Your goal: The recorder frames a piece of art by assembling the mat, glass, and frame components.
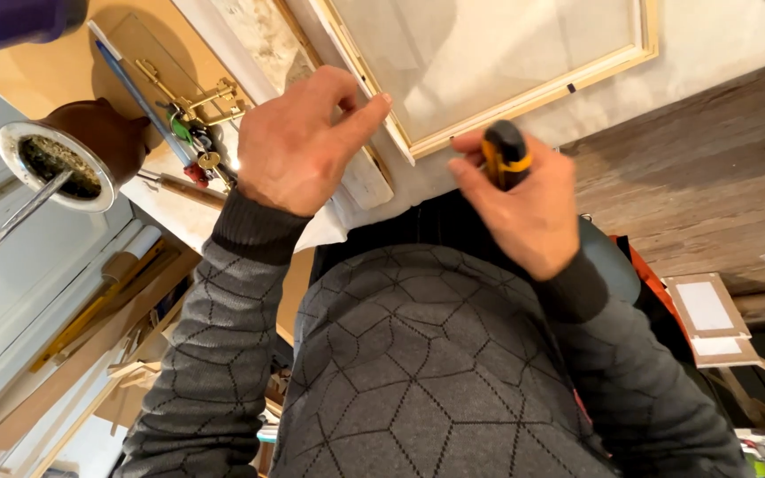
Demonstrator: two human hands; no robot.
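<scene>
person in a grey patterned sweater stands over a desk (pixel 179 226), view is straight down past the chest. left hand (pixel 298 142) is loosely curled, index finger stretched out with its tip touching the corner edge of a light wooden frame (pixel 524 97), thumb tucked near the same corner; it grips nothing that i can see, just presses or pinches at the frame edge. right hand (pixel 520 208) is closed around a tool with a black and orange handle (pixel 506 152), handle sticking up out of the fist, the working end hidden behind the fingers so can't tell what kind of tool. tool sits just below the frame's lower rail, near the corner the left finger touches. the frame lies flat on pale cloth or paper on the desk, pale panel inside it. left of the left hand: a bunch of keys (pixel 197 146) with coloured caps, a brass-coloured metal fitting (pixel 201 97), a blue pen or pencil (pixel 139 97). further left a brown gourd cup (pixel 90 142) with a metal rim, green herb inside and a metal straw (pixel 19 217) leaning out. wooden floor (pixel 710 177) on the right side, smaller framed panels (pixel 710 319) lying down there.
</scene>
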